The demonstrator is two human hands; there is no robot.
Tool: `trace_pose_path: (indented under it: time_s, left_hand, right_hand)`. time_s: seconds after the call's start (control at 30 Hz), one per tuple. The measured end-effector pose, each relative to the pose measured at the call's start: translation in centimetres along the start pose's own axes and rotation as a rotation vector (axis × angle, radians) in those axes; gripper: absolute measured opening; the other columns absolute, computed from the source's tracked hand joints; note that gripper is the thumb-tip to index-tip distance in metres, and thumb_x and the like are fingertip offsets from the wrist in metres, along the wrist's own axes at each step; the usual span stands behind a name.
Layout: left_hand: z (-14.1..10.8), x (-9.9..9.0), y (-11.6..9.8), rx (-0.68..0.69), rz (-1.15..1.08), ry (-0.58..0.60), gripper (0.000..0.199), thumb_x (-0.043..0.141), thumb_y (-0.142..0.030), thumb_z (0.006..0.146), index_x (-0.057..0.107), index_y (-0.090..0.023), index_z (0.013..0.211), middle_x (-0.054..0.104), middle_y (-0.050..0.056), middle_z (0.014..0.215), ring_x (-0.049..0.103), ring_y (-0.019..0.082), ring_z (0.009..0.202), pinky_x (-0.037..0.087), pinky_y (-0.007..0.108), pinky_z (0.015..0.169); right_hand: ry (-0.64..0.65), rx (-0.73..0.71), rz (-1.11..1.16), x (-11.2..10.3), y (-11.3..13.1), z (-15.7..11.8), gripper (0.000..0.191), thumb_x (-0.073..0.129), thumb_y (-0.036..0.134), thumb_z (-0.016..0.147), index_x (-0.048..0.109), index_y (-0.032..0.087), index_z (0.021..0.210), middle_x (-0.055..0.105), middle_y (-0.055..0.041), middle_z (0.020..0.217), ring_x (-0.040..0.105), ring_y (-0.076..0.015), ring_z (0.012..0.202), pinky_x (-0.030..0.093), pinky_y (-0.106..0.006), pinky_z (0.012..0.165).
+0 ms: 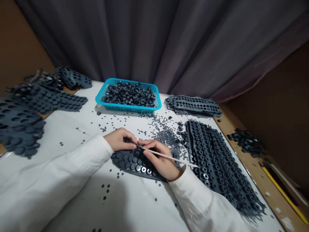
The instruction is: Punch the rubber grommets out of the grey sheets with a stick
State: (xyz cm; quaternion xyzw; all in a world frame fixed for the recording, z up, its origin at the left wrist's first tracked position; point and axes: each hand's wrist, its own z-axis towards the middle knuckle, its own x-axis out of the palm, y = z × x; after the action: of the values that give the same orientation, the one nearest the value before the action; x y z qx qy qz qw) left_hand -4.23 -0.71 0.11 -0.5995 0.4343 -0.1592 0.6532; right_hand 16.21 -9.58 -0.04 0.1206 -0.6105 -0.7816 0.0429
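Right hand: the right hand (166, 166) pinches one thin white stick (172, 158) between thumb and fingers, its tip at the far edge of the sheet under the hands.
Left hand: the left hand (120, 139) has thumb and forefinger brought close together beside that tip; whether they grip anything is too small to tell.
Worked sheet: one dark grey moulded sheet (132, 167) with rows of round caps lies on the table below both hands, partly hidden by the right one; two pale rings show near its middle.
Sleeves: two, white, the left sleeve (79, 158) and the right sleeve (205, 201).
Discs: tiny grey discs (166, 135), too many to count, thickest beyond the right hand, sparser elsewhere.
Basket: one turquoise plastic basket (127, 106), beyond the hands, filled with uncounted small dark parts (130, 93).
Right stacks: two; a near stack (212, 154) of ring-studded sheets and a far stack (194, 103) of perforated ones.
Left pile: overlapping sheets (43, 98), several, hard to count.
Table: white, smooth table (145, 212), lit unevenly.
Right-hand ledge: brown surface (254, 165) with one heap of black pieces (247, 141) and one long yellow-and-black strip (282, 190).
Room: grey pleated curtain (135, 35) behind, brown panel (19, 38) at left, dark brown panel (277, 77) at right.
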Motion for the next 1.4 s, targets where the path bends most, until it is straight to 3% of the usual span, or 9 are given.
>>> trace_pose_path:
  time_s: [0.53, 0.97, 1.23, 1.4]
  left_hand:
    - [0.27, -0.22, 0.01, -0.027, -0.045, 0.091, 0.025, 0.066, -0.036, 0.072, 0.07, -0.011, 0.075, 0.068, 0.004, 0.07, 0.059, 0.016, 0.066, 0.044, 0.024, 0.063]
    - [0.4, -0.24, -0.07, -0.035, -0.075, 0.114, 0.024, 0.069, -0.035, 0.071, 0.07, -0.011, 0.072, 0.067, 0.002, 0.065, 0.058, 0.013, 0.06, 0.043, 0.02, 0.059]
    - [0.43, -0.22, -0.31, -0.022, -0.099, 0.121, 0.02, 0.068, -0.031, 0.071, 0.072, -0.012, 0.077, 0.071, 0.005, 0.074, 0.062, 0.015, 0.069, 0.046, 0.022, 0.067]
    - [0.42, -0.24, -0.31, -0.024, -0.087, 0.112, 0.018, 0.069, -0.03, 0.071, 0.071, -0.012, 0.073, 0.07, 0.002, 0.069, 0.061, 0.014, 0.065, 0.045, 0.021, 0.064]
  right_hand:
    - [0.018, -0.122, -0.218, 0.02, 0.24, -0.25, 0.004, 0.058, 0.021, 0.087, 0.06, 0.022, 0.09, 0.07, -0.0075, 0.107, 0.066, -0.0188, 0.099, 0.051, -0.034, 0.086]
    - [0.091, -0.171, -0.355, 0.13, 0.17, -0.24, 0.008, 0.046, 0.027, 0.093, 0.054, 0.024, 0.095, 0.065, -0.0104, 0.113, 0.062, -0.0194, 0.104, 0.049, -0.037, 0.089]
    - [0.044, -0.104, -0.276, 0.14, -0.05, -0.16, 0.006, 0.049, 0.026, 0.092, 0.053, 0.024, 0.096, 0.064, -0.0093, 0.113, 0.062, -0.018, 0.105, 0.047, -0.035, 0.091]
    - [0.046, 0.034, -0.033, -0.03, -0.03, -0.22, 0.011, 0.054, 0.033, 0.09, 0.054, 0.023, 0.093, 0.065, -0.009, 0.116, 0.061, -0.0203, 0.11, 0.047, -0.039, 0.093]
